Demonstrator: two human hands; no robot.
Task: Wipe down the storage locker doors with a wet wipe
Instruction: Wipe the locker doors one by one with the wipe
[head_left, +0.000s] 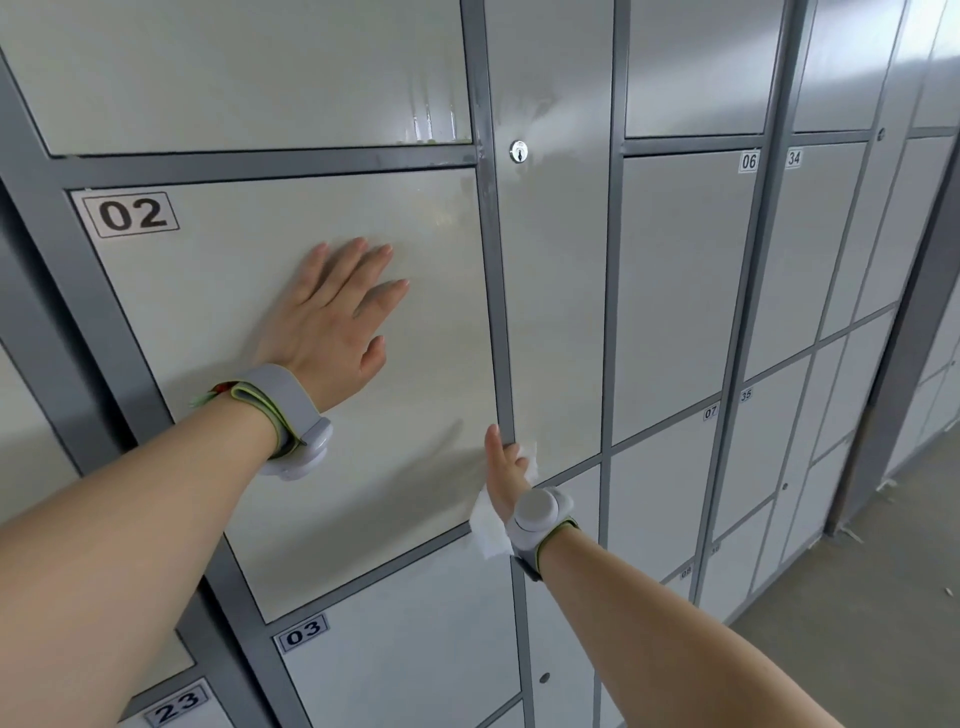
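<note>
The left hand (332, 317) lay flat on door 02 (405, 426), fingers straight, bracing it. The right hand (503, 467) pressed the wipe (488, 525) to the door's lower right edge; its grip couldn't be told. Firm, overlapping strokes along that edge would likely serve best.

The locker door (291, 415) marked 02 is pale sheet metal, smooth and semi-gloss, with faint streaks in the sheen. The frame bars (493, 312) are grey painted metal, matt. The lock (518, 151) is bright polished metal. The wet wipe (488, 525) is white fibrous cloth, crumpled and matt. The wristbands (291, 400) are smooth grey plastic. The floor (857, 623), right, is rough matt concrete.
</note>
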